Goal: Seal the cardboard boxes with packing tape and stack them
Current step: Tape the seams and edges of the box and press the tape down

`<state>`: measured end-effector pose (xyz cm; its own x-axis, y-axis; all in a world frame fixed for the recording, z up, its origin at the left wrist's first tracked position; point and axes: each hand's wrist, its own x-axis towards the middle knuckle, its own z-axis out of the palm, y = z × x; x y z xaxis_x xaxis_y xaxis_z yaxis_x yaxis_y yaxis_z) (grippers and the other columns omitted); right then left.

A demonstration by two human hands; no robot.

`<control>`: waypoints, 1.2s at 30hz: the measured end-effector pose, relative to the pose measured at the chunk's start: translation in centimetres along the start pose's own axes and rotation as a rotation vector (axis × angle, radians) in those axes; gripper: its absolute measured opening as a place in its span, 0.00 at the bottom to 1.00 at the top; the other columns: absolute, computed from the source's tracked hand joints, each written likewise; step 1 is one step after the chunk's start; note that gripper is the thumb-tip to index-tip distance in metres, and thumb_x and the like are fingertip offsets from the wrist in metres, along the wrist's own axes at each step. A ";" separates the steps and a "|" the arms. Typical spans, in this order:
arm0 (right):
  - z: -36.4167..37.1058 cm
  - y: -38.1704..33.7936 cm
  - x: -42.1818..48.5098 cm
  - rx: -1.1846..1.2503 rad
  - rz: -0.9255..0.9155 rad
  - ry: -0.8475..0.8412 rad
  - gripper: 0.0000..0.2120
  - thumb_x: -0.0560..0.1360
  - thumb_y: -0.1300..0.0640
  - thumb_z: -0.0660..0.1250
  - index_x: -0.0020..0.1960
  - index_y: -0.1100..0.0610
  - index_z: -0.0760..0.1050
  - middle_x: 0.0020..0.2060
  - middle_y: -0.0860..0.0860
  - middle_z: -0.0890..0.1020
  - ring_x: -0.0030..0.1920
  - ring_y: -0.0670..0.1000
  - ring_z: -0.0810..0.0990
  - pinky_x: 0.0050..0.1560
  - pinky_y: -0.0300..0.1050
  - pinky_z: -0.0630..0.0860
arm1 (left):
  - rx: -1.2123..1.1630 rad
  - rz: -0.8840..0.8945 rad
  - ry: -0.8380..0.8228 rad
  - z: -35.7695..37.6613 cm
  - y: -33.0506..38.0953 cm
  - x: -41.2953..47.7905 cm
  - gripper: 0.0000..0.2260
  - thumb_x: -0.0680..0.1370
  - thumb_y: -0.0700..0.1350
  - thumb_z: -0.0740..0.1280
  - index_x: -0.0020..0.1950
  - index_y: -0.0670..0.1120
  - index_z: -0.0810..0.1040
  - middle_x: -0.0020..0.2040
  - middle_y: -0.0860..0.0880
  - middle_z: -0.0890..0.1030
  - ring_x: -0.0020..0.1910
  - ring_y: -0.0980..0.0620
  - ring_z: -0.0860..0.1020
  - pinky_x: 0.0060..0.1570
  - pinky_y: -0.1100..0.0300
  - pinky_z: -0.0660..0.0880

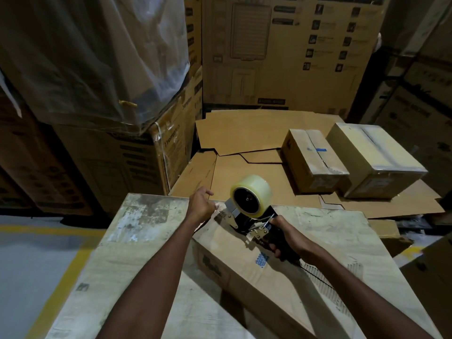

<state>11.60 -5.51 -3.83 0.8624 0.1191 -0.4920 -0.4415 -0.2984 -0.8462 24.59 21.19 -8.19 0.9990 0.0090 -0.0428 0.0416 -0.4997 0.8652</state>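
Warehouse: tall stacks of printed cartons (281, 50), flattened cardboard (244, 143), yellow floor line (61, 277).

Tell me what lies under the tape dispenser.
The tape dispenser, held by the right hand, sits on a cardboard box, which lies on a pale worn surface. The box top beneath the dispenser is covered, and its contents are hidden.

Dim light, grey floor (29, 253), yellow line (64, 272)

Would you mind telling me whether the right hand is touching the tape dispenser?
Touching. The head view shows the right hand gripping the handle of the tape dispenser.
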 end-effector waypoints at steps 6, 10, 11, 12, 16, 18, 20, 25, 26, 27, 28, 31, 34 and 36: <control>-0.2 0.2 0.1 -0.015 0.003 -0.027 0.27 0.78 0.34 0.55 0.45 0.59 0.70 0.35 0.57 0.75 0.34 0.56 0.73 0.39 0.51 0.69 | -0.005 -0.021 -0.086 0.5 -1.4 0.6 0.11 0.76 0.39 0.72 0.57 0.44 0.76 0.33 0.51 0.75 0.33 0.53 0.72 0.32 0.62 0.66; -0.1 -0.1 -0.1 -0.014 0.017 -0.046 0.28 0.75 0.33 0.56 0.45 0.60 0.70 0.36 0.58 0.74 0.33 0.56 0.72 0.37 0.49 0.70 | -0.063 -0.152 -0.163 0.6 -2.2 0.5 0.07 0.79 0.41 0.68 0.56 0.48 0.76 0.39 0.49 0.77 0.39 0.48 0.74 0.37 0.58 0.67; -0.1 -0.2 -0.3 -0.024 0.019 -0.052 0.28 0.76 0.34 0.55 0.46 0.61 0.70 0.36 0.58 0.74 0.33 0.55 0.73 0.37 0.48 0.70 | -0.065 -0.205 -0.176 0.5 -2.6 0.4 0.07 0.78 0.42 0.68 0.55 0.49 0.76 0.44 0.48 0.79 0.40 0.48 0.76 0.37 0.58 0.68; -0.1 -0.4 -0.4 -0.036 0.019 -0.058 0.28 0.79 0.35 0.54 0.46 0.61 0.70 0.37 0.58 0.74 0.34 0.55 0.73 0.37 0.47 0.71 | -0.081 -0.252 -0.176 0.4 -3.1 0.4 0.06 0.78 0.41 0.69 0.54 0.48 0.77 0.48 0.46 0.80 0.40 0.48 0.77 0.36 0.59 0.69; -0.4 -1.2 -1.0 -0.047 0.036 -0.108 0.28 0.84 0.40 0.52 0.46 0.63 0.74 0.37 0.58 0.77 0.35 0.55 0.76 0.39 0.48 0.74 | -0.122 -0.115 -0.086 0.1 -4.2 -0.4 0.07 0.79 0.37 0.68 0.54 0.46 0.83 0.59 0.43 0.83 0.55 0.47 0.81 0.55 0.56 0.78; -0.7 -1.6 -1.3 -0.049 0.044 -0.142 0.28 0.84 0.41 0.54 0.47 0.65 0.76 0.38 0.59 0.78 0.37 0.57 0.77 0.41 0.49 0.76 | -0.054 0.080 -0.094 -0.4 -3.4 -1.4 0.13 0.82 0.38 0.64 0.64 0.45 0.82 0.64 0.45 0.82 0.64 0.49 0.78 0.66 0.52 0.74; -1.0 -1.9 -1.5 -0.048 0.038 -0.165 0.28 0.84 0.41 0.55 0.49 0.66 0.77 0.39 0.60 0.78 0.39 0.58 0.78 0.42 0.51 0.78 | 0.143 0.268 -0.195 -0.7 -3.1 -1.9 0.19 0.83 0.42 0.60 0.73 0.47 0.76 0.74 0.47 0.75 0.73 0.49 0.71 0.74 0.48 0.67; -1.2 -1.8 -1.2 -0.032 0.065 -0.180 0.30 0.84 0.39 0.55 0.54 0.68 0.76 0.42 0.62 0.79 0.42 0.60 0.79 0.48 0.56 0.78 | 0.614 0.527 -0.370 -0.9 -4.7 -3.1 0.27 0.83 0.48 0.52 0.83 0.52 0.57 0.84 0.52 0.54 0.82 0.54 0.49 0.77 0.45 0.57; -1.2 -1.7 -1.1 -0.048 0.063 -0.189 0.32 0.84 0.39 0.53 0.55 0.69 0.76 0.44 0.63 0.80 0.44 0.60 0.80 0.49 0.56 0.78 | 0.625 0.538 -0.365 -0.9 -4.7 -3.4 0.26 0.85 0.47 0.53 0.84 0.51 0.56 0.84 0.54 0.53 0.82 0.55 0.47 0.78 0.47 0.54; -1.1 -1.6 -1.1 -0.069 0.059 -0.201 0.34 0.85 0.39 0.51 0.57 0.71 0.77 0.45 0.64 0.82 0.45 0.61 0.81 0.50 0.55 0.79 | 0.642 0.541 -0.362 -0.9 -4.7 -3.6 0.25 0.86 0.47 0.54 0.84 0.51 0.55 0.84 0.54 0.52 0.82 0.56 0.46 0.79 0.48 0.51; -1.1 -1.6 -1.1 -0.083 0.055 -0.212 0.35 0.85 0.40 0.50 0.58 0.72 0.77 0.46 0.65 0.82 0.45 0.61 0.82 0.50 0.53 0.79 | 0.660 0.547 -0.351 -1.0 -4.6 -3.8 0.25 0.86 0.47 0.54 0.84 0.51 0.55 0.84 0.54 0.52 0.82 0.56 0.45 0.79 0.49 0.49; -0.7 -1.3 -1.1 -0.086 0.057 -0.167 0.32 0.83 0.37 0.52 0.51 0.66 0.77 0.41 0.60 0.80 0.38 0.56 0.80 0.43 0.50 0.77 | 0.732 0.548 -0.315 -0.9 -4.2 -4.0 0.25 0.86 0.49 0.52 0.84 0.53 0.54 0.84 0.54 0.53 0.82 0.56 0.46 0.79 0.47 0.47; -0.1 -1.3 -1.3 -0.120 0.047 -0.110 0.32 0.83 0.34 0.51 0.48 0.62 0.75 0.37 0.55 0.76 0.33 0.51 0.75 0.35 0.44 0.73 | 0.815 0.551 -0.313 -0.9 -4.2 -3.9 0.25 0.86 0.52 0.48 0.84 0.54 0.53 0.83 0.55 0.54 0.82 0.56 0.45 0.79 0.45 0.46; 0.1 -1.6 -1.7 -0.132 0.036 -0.091 0.32 0.83 0.33 0.50 0.48 0.61 0.74 0.35 0.53 0.75 0.31 0.50 0.73 0.34 0.42 0.71 | 0.850 0.554 -0.314 -0.9 -4.2 -3.9 0.26 0.84 0.53 0.46 0.84 0.55 0.54 0.83 0.55 0.55 0.83 0.55 0.46 0.79 0.44 0.48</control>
<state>10.79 -5.17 -1.69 0.8179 0.1893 -0.5433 -0.4305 -0.4251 -0.7962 20.56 24.01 -11.19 0.8222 -0.5689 0.0188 -0.5629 -0.8078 0.1750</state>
